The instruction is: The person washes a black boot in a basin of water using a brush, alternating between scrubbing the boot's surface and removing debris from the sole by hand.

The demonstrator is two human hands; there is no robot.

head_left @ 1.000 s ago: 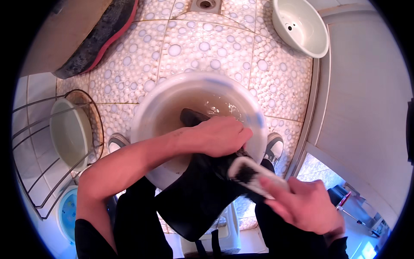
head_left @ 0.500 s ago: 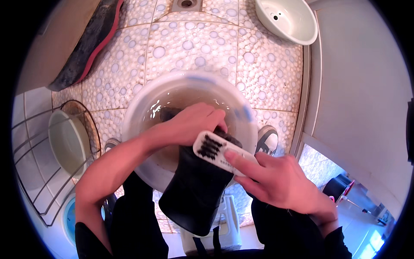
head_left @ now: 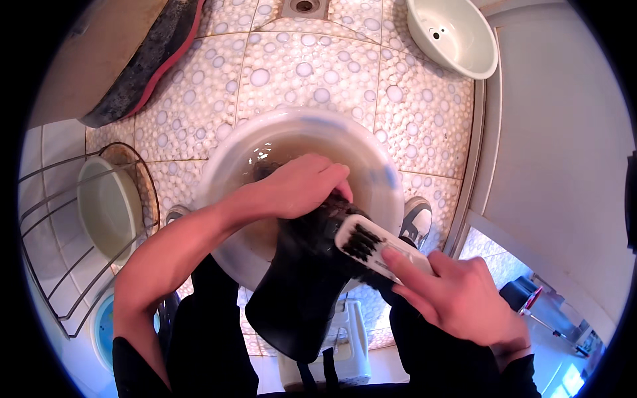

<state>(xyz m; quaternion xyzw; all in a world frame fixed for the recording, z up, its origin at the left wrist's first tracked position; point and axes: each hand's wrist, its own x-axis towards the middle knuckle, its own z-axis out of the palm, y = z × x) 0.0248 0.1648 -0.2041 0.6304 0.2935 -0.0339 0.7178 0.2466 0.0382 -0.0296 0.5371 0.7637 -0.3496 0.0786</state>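
Observation:
My left hand (head_left: 308, 189) is closed on a dark, wet boot (head_left: 295, 288) that lies tilted across a white basin (head_left: 222, 149). The boot's smooth black shaft points toward me over the near rim; its darker far end dips into murky brown water (head_left: 298, 149). In my right hand (head_left: 458, 295) is a white scrub brush (head_left: 381, 249) with dark bristles, gripped by its handle with a finger stretched along the back. The brush head is at the right side of the boot, just right of my left hand. My left palm hides part of the boot.
A pale green basin (head_left: 454, 36) sits at the far right on the pebble-patterned floor (head_left: 312, 86), near a drain (head_left: 305, 6). At left, a wire rack (head_left: 56, 262) stands by another pale basin (head_left: 106, 209). A light plastic stool (head_left: 355, 351) is below me; a pale panel (head_left: 557, 119) stands right.
My right hand has moved the brush right and slightly toward me along the boot. The left hand keeps its grip on the boot. The whole view has shifted a little.

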